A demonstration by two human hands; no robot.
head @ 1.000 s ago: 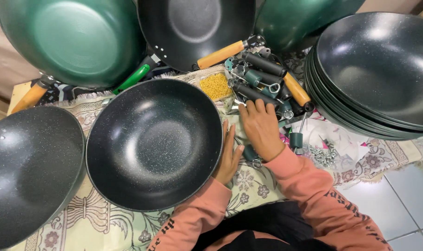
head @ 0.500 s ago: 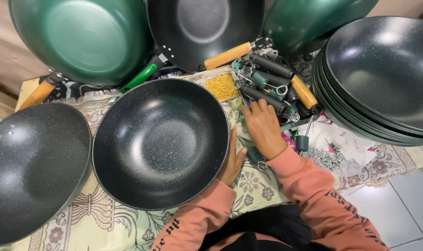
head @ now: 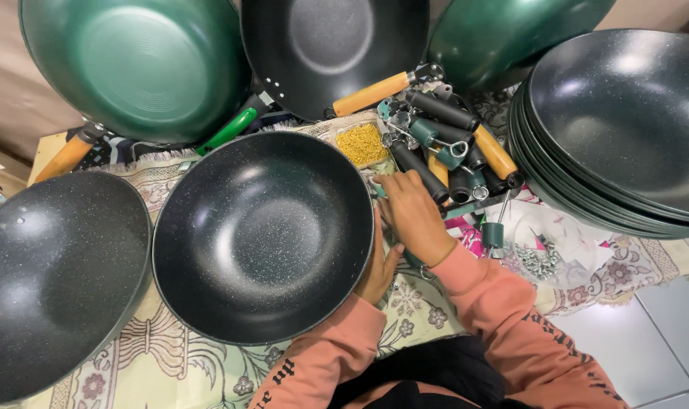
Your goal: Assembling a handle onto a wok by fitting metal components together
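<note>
At my far left lay a dark speckled wok [head: 53,284], its rim just beside the one I was working on. That middle wok [head: 263,236] had slid a little to the right since a second before, and the whole view had crept closer, so I judged I had been pulling it in toward me to get at its rim. It was a deep round bowl, matte black with pale flecks, resting on a patterned cloth [head: 185,363] with a woven, fringed edge.

My left hand [head: 380,261] curled against the wok's right rim, fingers pressed to the outer wall, steadying it rather than gripping anything loose. My right hand [head: 413,216] had moved only slightly; it lay palm down at the near edge of the heap of handles [head: 454,155], fingers bent. I could not tell whether it held a part, since the palm hid whatever was beneath.

The handles were smooth cylinders, some black, some wood-coloured, some green with metal ferrules. Beside them sat a small tray of yellow bits [head: 362,144]. At the far right stood a stack of woks [head: 617,129], nested, glossy and dark.
</note>
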